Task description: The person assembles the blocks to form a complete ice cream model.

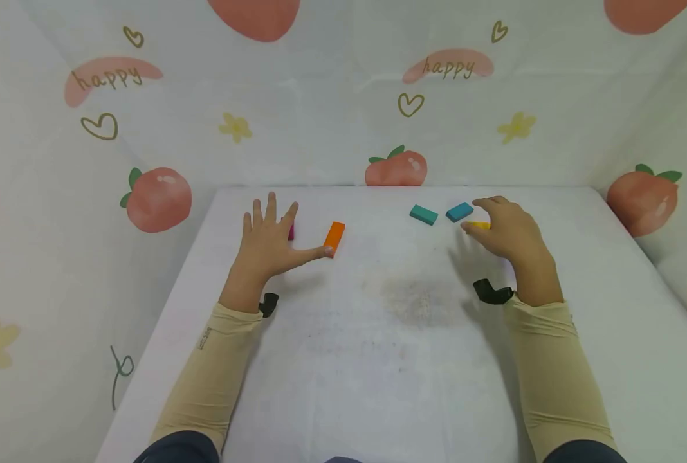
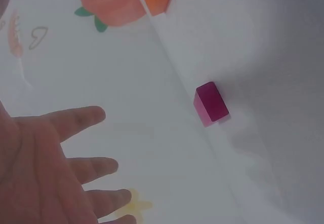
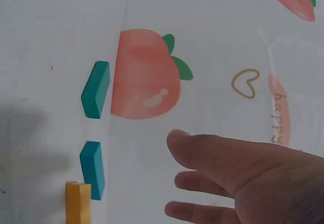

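Orange block (image 1: 334, 237) near the table's (image 1: 378, 360) far edge touches the spread left hand's (image 1: 267, 244) thumb, the magenta block (image 2: 211, 103) beside its fingers, while the right hand (image 1: 508, 231), loosely curled, touches the yellow block (image 1: 478, 226) beside two teal blocks (image 1: 424, 214); all lie scattered, none gathered.

The white worktop (image 1: 378, 360) has a dull, smudged patch near its middle and carries five small blocks toward its far edge. On the left lie a magenta block (image 2: 211, 103), mostly hidden in the head view, and just to its right an orange block (image 1: 334, 236). On the right a green block (image 1: 423, 214) and a blue block (image 1: 459, 211) lie close together but apart, with a yellow block (image 1: 478, 226) just beside the blue one on its near side.
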Demonstrator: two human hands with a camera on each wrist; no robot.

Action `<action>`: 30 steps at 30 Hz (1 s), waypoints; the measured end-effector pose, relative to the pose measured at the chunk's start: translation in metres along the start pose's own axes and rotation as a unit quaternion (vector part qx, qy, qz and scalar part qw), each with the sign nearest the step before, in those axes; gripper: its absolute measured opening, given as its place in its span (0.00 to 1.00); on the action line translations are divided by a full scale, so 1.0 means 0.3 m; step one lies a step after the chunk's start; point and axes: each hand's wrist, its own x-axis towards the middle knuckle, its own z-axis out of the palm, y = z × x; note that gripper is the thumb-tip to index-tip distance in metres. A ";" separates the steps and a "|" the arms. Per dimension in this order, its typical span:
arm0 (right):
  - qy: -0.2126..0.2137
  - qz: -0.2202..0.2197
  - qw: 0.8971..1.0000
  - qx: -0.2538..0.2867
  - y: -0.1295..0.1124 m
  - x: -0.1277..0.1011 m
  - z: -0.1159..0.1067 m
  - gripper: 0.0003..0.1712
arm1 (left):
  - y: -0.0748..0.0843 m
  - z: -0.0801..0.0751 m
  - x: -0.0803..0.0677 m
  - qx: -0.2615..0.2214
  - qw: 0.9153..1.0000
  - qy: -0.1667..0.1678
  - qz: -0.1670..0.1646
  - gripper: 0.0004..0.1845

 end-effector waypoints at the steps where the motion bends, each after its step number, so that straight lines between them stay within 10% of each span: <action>1: 0.000 0.005 1.000 0.006 0.004 0.001 0.000 0.39 | 0.001 -0.002 0.001 0.001 1.000 0.001 0.002 0.72; 13: 0.011 0.012 0.999 0.042 0.065 0.008 0.016 0.28 | 0.016 0.012 0.029 -0.005 0.996 0.071 0.057 0.59; 30: -0.004 0.011 0.998 0.063 0.160 0.026 0.053 0.26 | 0.051 0.042 0.025 0.002 0.994 0.072 0.085 0.44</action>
